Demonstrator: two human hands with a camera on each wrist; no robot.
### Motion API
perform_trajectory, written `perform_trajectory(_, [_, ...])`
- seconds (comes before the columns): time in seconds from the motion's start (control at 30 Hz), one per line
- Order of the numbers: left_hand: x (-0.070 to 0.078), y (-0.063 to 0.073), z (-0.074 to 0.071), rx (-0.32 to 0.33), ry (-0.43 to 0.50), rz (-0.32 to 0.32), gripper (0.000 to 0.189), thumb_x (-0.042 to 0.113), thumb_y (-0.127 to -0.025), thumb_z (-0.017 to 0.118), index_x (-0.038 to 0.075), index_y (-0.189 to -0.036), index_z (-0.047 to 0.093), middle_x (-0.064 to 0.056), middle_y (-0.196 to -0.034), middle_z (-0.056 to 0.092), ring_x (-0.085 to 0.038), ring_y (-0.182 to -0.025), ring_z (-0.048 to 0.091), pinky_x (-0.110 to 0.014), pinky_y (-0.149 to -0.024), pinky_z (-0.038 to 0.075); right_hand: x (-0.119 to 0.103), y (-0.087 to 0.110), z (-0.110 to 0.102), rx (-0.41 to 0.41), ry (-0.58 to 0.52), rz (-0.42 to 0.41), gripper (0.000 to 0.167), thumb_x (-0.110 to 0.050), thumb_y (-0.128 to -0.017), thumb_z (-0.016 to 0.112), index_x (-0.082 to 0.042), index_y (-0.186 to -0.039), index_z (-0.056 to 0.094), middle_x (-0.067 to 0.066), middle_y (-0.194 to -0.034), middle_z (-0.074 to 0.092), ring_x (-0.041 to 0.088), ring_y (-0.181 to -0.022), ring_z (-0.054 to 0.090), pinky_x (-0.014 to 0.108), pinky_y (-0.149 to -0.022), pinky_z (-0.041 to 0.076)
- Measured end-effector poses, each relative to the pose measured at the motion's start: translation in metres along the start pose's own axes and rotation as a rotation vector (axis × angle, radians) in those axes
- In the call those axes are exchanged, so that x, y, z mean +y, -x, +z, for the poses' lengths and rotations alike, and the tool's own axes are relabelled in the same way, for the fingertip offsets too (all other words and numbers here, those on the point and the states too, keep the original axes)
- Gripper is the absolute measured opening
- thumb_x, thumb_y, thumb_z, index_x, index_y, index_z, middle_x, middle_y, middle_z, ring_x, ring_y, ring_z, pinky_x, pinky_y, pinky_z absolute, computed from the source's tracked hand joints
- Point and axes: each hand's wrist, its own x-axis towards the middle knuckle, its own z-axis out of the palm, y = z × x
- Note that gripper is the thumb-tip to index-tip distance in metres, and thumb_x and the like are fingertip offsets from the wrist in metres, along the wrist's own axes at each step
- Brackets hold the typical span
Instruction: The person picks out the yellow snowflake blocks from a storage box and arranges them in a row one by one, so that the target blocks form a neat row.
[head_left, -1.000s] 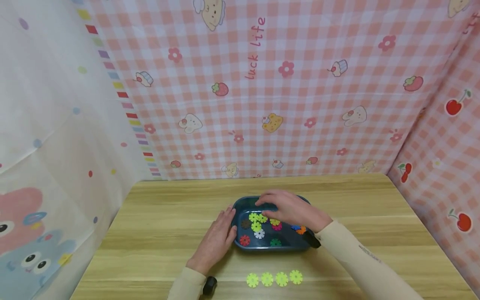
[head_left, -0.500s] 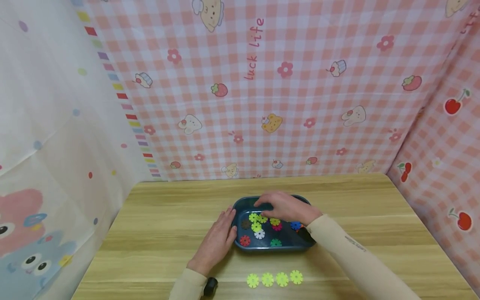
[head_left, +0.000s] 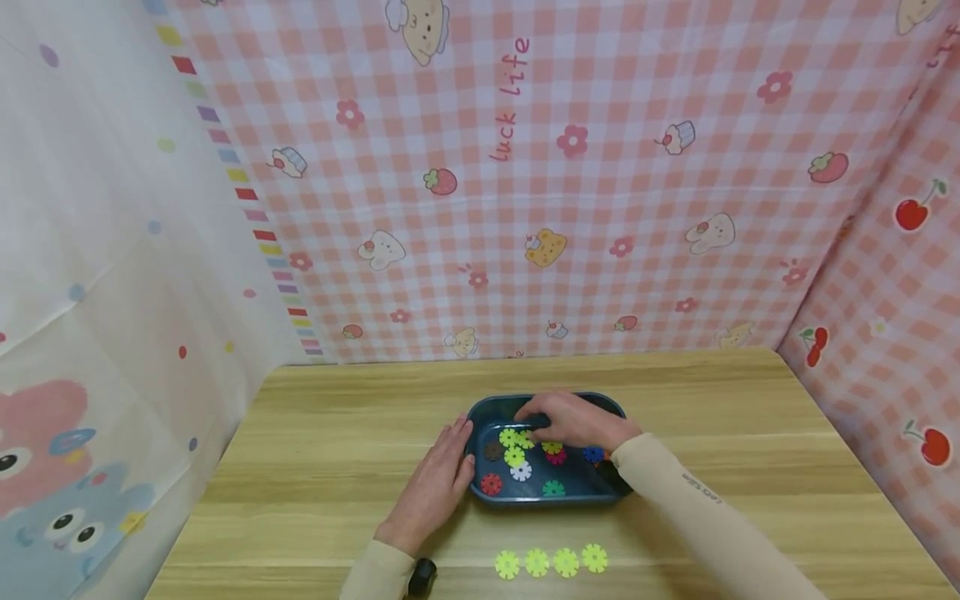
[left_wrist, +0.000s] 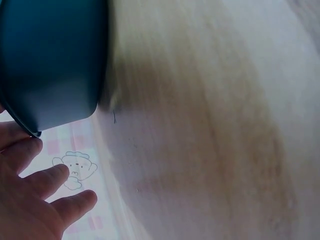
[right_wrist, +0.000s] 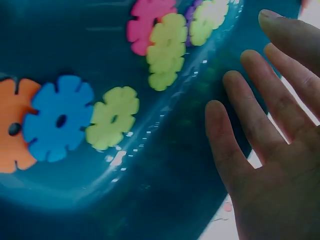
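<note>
two hands, neither gripping: right hand [head_left: 576,419] spread over the tray [head_left: 513,502] at lower centre, left hand [head_left: 429,485] touching its left rim; inside, yellow-green discs [head_left: 513,457] seem light, stiff, perhaps slippery, best pinched by notched edges

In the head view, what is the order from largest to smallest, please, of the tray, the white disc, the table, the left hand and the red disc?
1. Table
2. Tray
3. Left hand
White disc and red disc: smallest, too alike to rank.
</note>
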Motion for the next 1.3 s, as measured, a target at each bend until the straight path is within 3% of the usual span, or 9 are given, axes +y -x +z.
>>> perform_trajectory(0.27, [0.0, 0.0, 0.0, -0.008, -0.002, -0.004, 0.053, 0.024, -0.11, 0.051, 0.002, -0.157, 0.042, -0.013, -0.165, 0.036, -0.039, -0.15, 0.035, -0.053, -0.122, 0.032, 0.009, 0.001, 0.007, -0.008, -0.079, 0.055, 0.037, -0.014, -0.095, 0.076, -0.008, -0.131, 0.071, 0.008, -0.132, 0.068, 0.026, -0.124, 0.062, 0.046, -0.104, 0.053])
perform_trajectory(0.47, [0.0, 0.001, 0.001, -0.008, -0.006, -0.009, 0.053, 0.023, -0.11, 0.051, 0.002, -0.157, 0.041, -0.013, -0.166, 0.035, -0.039, -0.15, 0.035, -0.054, -0.121, 0.033, 0.011, 0.002, 0.013, -0.013, -0.077, 0.079, 0.036, -0.014, -0.095, 0.077, -0.01, -0.131, 0.071, 0.007, -0.133, 0.067, 0.025, -0.123, 0.062, 0.046, -0.105, 0.053])
perform_trajectory(0.83, [0.0, 0.001, 0.002, -0.005, -0.008, -0.017, 0.053, 0.023, -0.109, 0.051, 0.002, -0.157, 0.042, -0.012, -0.166, 0.035, -0.039, -0.15, 0.036, -0.054, -0.12, 0.034, 0.016, 0.001, 0.019, 0.006, -0.035, 0.018, 0.035, -0.012, -0.092, 0.079, -0.006, -0.126, 0.073, 0.008, -0.127, 0.069, 0.024, -0.113, 0.066, 0.044, -0.097, 0.056])
perform_trajectory(1.3, [0.001, 0.001, 0.002, 0.005, -0.014, -0.015, 0.053, 0.024, -0.11, 0.051, 0.002, -0.157, 0.042, -0.012, -0.166, 0.036, -0.04, -0.15, 0.035, -0.054, -0.12, 0.034, 0.013, 0.0, 0.02, -0.009, 0.057, -0.01, 0.033, -0.014, -0.093, 0.078, -0.006, -0.125, 0.074, 0.007, -0.126, 0.069, 0.024, -0.115, 0.066, 0.044, -0.099, 0.056])
